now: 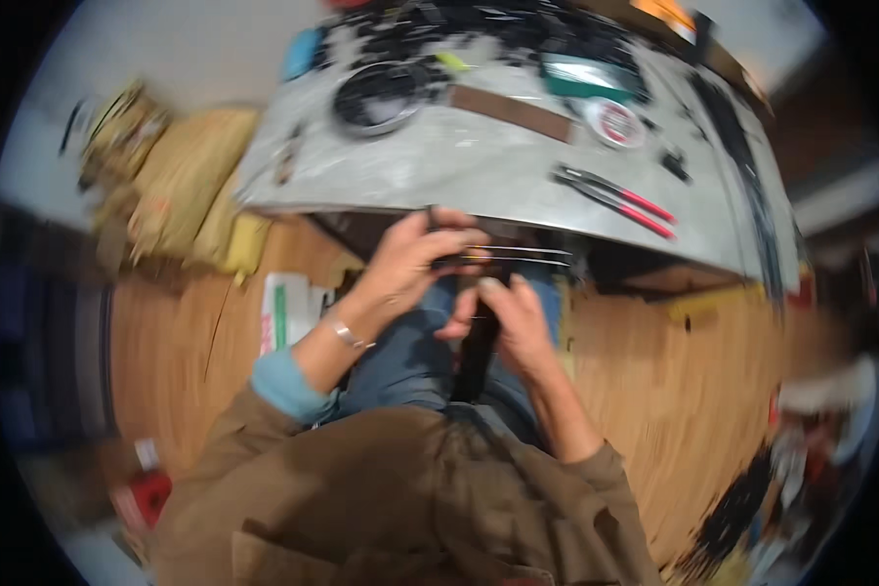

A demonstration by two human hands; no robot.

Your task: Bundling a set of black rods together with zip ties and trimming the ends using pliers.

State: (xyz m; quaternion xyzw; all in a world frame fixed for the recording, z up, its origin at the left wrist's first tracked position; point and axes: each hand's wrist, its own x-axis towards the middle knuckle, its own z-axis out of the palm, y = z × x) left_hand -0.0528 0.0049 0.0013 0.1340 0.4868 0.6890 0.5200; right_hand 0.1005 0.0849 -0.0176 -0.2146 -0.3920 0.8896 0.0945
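1. My left grip (408, 256) is wrapped around a two-pronged metal tool (527, 250), its prongs pointing right, just beyond my right grip (521, 320).
2. My right grip pinches a long black strip (475, 356), which runs from there back toward me.

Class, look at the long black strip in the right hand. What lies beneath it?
Blue trousers show on either side of the black strip, which the right hand holds. Whatever lies directly under the strip is covered and cannot be seen.
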